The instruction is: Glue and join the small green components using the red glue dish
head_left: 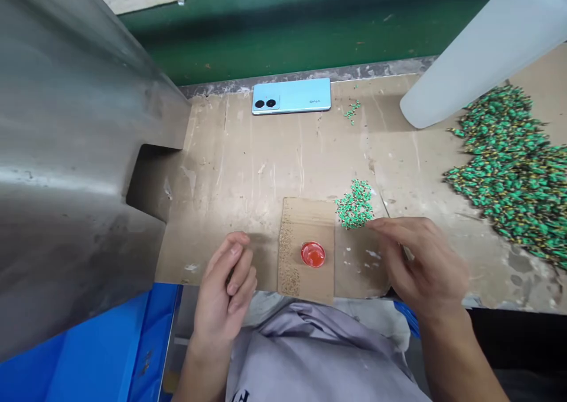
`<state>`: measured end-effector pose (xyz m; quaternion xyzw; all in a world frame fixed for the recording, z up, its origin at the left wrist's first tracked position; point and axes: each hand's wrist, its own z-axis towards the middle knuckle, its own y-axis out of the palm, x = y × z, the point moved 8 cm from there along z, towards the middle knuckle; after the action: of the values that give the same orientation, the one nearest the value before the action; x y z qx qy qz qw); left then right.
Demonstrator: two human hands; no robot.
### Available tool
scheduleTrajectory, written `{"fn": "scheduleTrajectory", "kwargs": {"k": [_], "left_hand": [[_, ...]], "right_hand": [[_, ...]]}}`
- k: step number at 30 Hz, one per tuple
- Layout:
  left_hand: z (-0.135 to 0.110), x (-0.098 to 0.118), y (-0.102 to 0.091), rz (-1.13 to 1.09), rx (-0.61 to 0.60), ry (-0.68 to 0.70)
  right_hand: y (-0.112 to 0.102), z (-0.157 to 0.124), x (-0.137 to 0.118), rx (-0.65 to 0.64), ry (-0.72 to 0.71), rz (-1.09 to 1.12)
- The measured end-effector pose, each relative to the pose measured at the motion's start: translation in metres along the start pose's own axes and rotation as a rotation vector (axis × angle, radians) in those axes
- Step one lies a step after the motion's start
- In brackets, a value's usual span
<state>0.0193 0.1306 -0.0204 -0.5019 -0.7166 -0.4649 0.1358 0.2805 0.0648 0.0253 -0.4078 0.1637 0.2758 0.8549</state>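
Note:
My left hand (pixel 227 284) hovers over the front edge of the work surface, its fingers curled and the thumb pressed to the index finger. Anything inside that grip is hidden. My right hand (pixel 419 260) has thumb and fingertips drawn together in a pinch at the lower right edge of a small heap of tiny green pieces (pixel 354 205). What it pinches, if anything, is too small to make out. Between the hands lies a cardboard piece (pixel 325 284), pitted along its left side. On it sits a small round red dish (pixel 313 254) with a glossy red surface.
A large pile of green pieces with dark, thin ends (pixel 518 172) covers the right side. A light-blue phone (pixel 292 97) lies at the back, near a few scattered pieces (pixel 353 112). A white tube (pixel 478 54) slants in; metal housing (pixel 80 154) and a blue bin (pixel 101 343) stand left.

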Motion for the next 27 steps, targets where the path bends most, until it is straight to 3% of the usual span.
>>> {"fn": "scheduleTrajectory", "kwargs": {"k": [3, 7, 11, 15, 23, 27], "left_hand": [[0.001, 0.002, 0.011, 0.038, -0.088, -0.022], [-0.004, -0.001, 0.039, 0.140, -0.232, -0.090], [-0.015, -0.006, 0.067, 0.548, -0.327, -0.055], [-0.019, -0.009, 0.087, 0.918, -0.412, 0.039], [-0.019, -0.004, 0.090, 0.993, -0.473, 0.124], [-0.023, 0.007, 0.091, 0.970, -0.506, 0.218]], "right_hand": [[-0.001, -0.002, 0.005, -0.009, 0.041, 0.046], [-0.005, -0.006, -0.001, -0.025, 0.062, 0.138], [-0.014, 0.001, -0.026, -0.039, 0.085, 0.287], [-0.007, 0.017, -0.052, -0.129, 0.069, 0.351], [0.011, 0.012, -0.064, -0.204, -0.040, 0.323], [0.011, 0.013, -0.069, -0.221, -0.007, 0.400]]}}
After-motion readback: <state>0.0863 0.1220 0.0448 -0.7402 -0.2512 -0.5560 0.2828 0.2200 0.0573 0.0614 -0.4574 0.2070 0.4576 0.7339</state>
